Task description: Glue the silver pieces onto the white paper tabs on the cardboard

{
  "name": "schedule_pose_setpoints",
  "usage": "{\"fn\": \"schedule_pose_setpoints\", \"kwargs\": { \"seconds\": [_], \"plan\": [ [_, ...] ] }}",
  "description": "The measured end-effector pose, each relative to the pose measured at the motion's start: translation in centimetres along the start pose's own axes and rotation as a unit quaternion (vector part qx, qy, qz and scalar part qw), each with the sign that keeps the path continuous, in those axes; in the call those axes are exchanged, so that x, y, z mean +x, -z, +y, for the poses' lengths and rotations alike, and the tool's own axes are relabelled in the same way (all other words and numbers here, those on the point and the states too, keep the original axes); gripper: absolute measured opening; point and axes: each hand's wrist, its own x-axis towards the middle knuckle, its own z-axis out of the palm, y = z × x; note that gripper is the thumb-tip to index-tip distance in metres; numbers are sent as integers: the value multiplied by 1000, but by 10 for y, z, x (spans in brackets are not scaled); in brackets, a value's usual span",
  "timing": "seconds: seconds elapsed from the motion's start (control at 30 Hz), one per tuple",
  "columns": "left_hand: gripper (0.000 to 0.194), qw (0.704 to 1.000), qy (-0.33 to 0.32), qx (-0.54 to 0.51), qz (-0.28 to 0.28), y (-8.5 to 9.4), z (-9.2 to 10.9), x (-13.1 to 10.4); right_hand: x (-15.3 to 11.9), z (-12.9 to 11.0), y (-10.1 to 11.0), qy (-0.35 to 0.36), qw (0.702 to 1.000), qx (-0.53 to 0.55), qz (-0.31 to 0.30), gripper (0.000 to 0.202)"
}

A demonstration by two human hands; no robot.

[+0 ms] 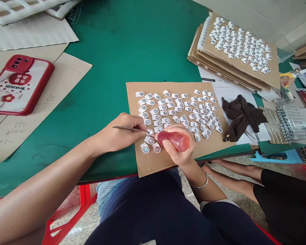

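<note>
right hand holds red bottle (cardboard overhangs table edge)

Illumination bright and largely even across the green counter; direction of the source cannot be determined. Shadows soft-edged and faint. Gloss highlights noted on the red bottle and along the left forearm; small glints on the clear bead packs at right. Dark clothing at the near edge retains little detail. Central focus acceptable; text on the printed sheet, at right, soft and mostly illegible. Wide-angle stretching evident toward the margins.
</note>
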Motion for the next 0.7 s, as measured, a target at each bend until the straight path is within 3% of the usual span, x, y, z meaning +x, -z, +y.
{"fn": "schedule_pose_setpoints", "kwargs": {
  "seconds": [0.7],
  "plan": [
    [14,1000,9,-27,-1,0,-3,2,-3,2,0,0,1000,-14,-14,26]
  ]
}}
